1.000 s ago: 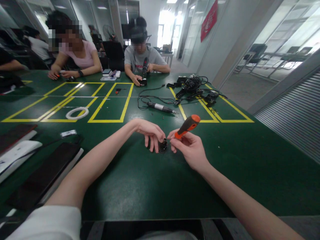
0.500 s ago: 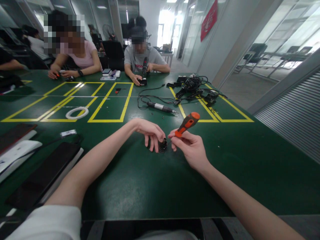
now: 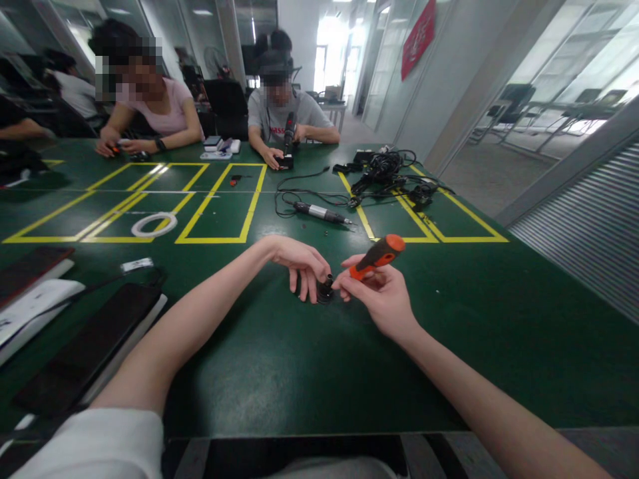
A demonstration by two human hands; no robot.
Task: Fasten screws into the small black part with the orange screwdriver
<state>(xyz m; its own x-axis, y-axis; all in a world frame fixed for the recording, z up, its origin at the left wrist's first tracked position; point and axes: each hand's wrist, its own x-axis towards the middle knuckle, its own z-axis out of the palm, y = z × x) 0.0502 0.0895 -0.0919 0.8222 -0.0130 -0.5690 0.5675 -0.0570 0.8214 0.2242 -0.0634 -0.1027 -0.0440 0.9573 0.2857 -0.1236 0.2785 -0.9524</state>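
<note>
Near the middle of the green table (image 3: 279, 346), my left hand (image 3: 303, 266) has its fingers wrapped against a small black part (image 3: 326, 290), steadying it on the tabletop. My right hand (image 3: 377, 293) grips a screwdriver with an orange and dark grey handle (image 3: 378, 257). The handle leans up to the right, and its lower end is among my fingertips, just right of the black part. The screwdriver's tip is too small to make out.
An electric screwdriver (image 3: 322, 213) with a cable lies beyond my hands. Tangled black cables (image 3: 382, 169) are at the back right. A white ring (image 3: 154, 225) and a black device (image 3: 94, 346) are on the left. Two people sit across the table.
The screwdriver handle has tilted lower and further right. My right fingertips have moved slightly left, closer to the black part. My left hand is almost unmoved.
</note>
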